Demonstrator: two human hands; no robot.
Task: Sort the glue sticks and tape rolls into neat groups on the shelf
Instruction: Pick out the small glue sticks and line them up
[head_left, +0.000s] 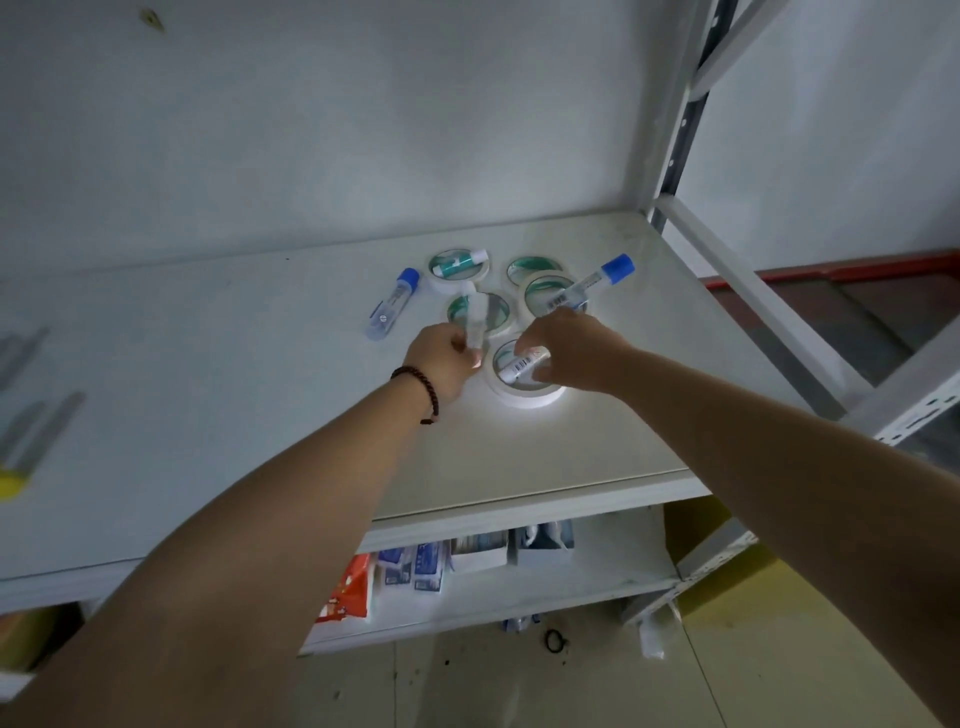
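Left hand (441, 364), beaded bracelet (423, 388) at the wrist, closed around a blurred pale glue stick (475, 327) that points away over the middle tape roll (480, 310). Right hand (571, 356) just beside it, fingers pinched on a second glue stick (522, 365) with a barcode label, lying across the hole of the nearest tape roll (524, 392). Beyond the right hand, a blue-capped glue stick (592, 286) propped tilted over another roll (550, 296), its lower end close to the knuckles. Farther back, one more roll (532, 269) lying flat, and to its left a roll (457, 267) with a teal-and-white stick (460, 262) resting across it. Left of the cluster, apart from both hands, another blue-capped glue stick (392, 304) flat on the white shelf (208, 389). At the far left edge, blurred grey items with a yellow end (15, 457), too smeared to identify. Below, on a lower shelf (597, 577), packets and small boxes (431, 566).
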